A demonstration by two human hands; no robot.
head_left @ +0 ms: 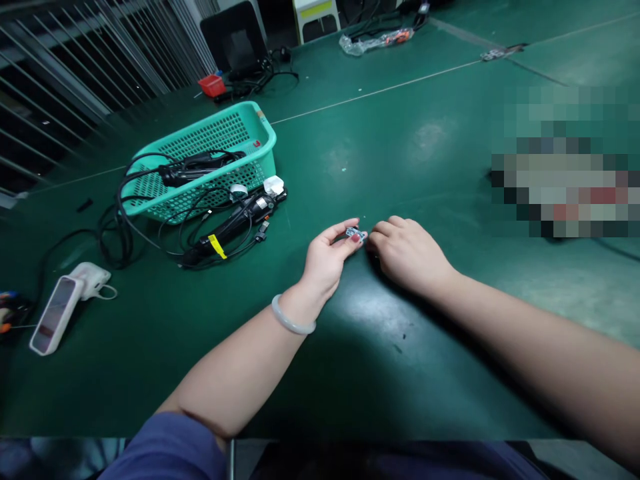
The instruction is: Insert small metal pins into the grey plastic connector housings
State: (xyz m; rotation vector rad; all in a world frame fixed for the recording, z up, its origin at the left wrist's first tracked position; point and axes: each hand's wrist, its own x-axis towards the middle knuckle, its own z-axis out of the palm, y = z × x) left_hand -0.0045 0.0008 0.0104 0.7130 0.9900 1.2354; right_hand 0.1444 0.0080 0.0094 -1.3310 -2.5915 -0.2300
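Observation:
My left hand [327, 257] rests on the green table [400, 153] and pinches a small metallic part [355, 233] between thumb and fingers. A pale bangle [291, 320] circles that wrist. My right hand [407, 253] lies knuckles-up just right of the part, fingers curled, its fingertips meeting the same part. What the right fingers grip underneath is hidden.
A teal mesh basket [250, 130] with black cables stands at the left. Beside it lies a black tool [235, 223] with a yellow label. A white handheld scanner [63, 310] lies at the far left. A red box [212, 85] and bagged cables [373, 41] are at the back.

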